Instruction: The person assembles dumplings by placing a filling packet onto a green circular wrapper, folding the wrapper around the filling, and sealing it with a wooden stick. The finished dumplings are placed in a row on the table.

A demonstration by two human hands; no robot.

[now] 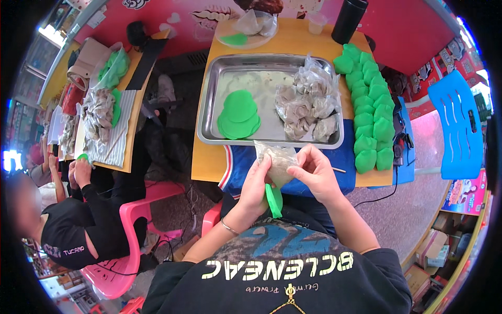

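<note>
At lap level, just below the near edge of the yellow worktop, the left hand is clasped round a clear plastic bag of grey-brown filling, w/ a flat green dough disc pinned under its heel and hanging edge-down. The right hand, fingers pinched on the bag's top-right corner, closes in from the other side; both hands touch the bag, which sits between them, its long axis running up-left twd the worktop. The left hand is the nearer to the disc. Beyond, a steel tray holds a stack of green discs on its left and more filling packets on its right. 2 rows of folded green parcels run along the worktop's right edge.
</note>
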